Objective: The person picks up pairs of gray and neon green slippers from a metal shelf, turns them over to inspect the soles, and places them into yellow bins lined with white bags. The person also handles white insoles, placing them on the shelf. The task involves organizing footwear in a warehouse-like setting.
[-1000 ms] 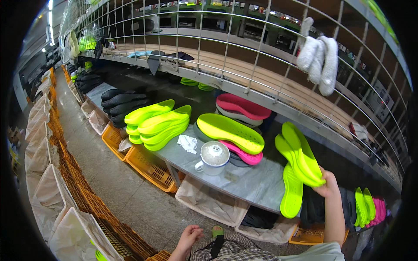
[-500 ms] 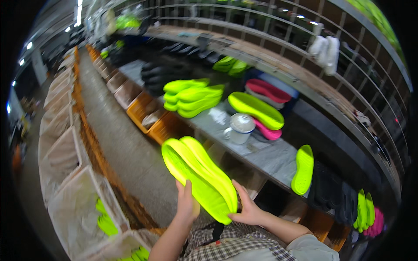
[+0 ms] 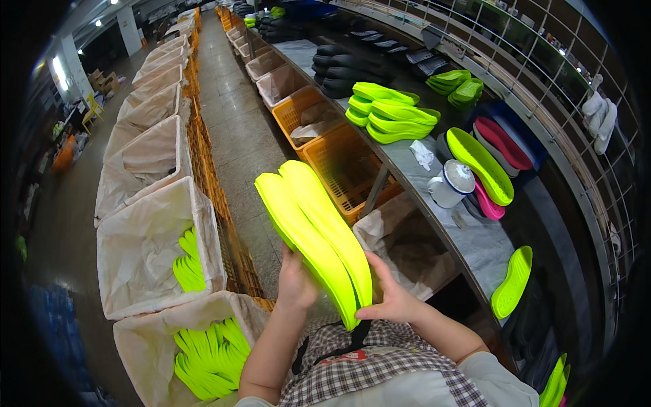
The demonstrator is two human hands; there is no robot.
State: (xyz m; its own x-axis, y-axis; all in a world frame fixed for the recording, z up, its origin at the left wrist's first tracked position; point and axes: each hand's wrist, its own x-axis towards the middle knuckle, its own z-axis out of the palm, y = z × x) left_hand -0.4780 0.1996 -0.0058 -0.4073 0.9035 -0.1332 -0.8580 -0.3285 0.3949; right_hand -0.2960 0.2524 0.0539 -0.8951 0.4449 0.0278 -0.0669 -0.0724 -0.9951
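Note:
Two neon yellow-green shoe soles [image 3: 315, 234] are held together as a pair in front of my body, tilted with their tops away from me. My left hand [image 3: 296, 279] grips the left sole's lower side, its fingers partly hidden behind. On the right edge near the bottom, my right hand [image 3: 390, 292] closes with the thumb in front. To the left, a lined bin [image 3: 139, 332] contains many soles of the same colour [image 3: 211, 359]. Another lined bin [image 3: 135, 230] just beyond it has a smaller batch inside.
Along the right runs a grey workbench [image 3: 468, 237] bearing a stack of neon soles [image 3: 390, 112], a white lidded mug [image 3: 452, 183], black soles [image 3: 346, 71] and one neon sole [image 3: 512, 281]. Orange crates [image 3: 346, 169] stand beneath it. A wire grid [image 3: 502, 41] rises behind.
My view has turned left toward the lined bins. The sole pair has rotated in my hands, so smooth outer sides face me instead of the hollow inside. Both hands keep their hold.

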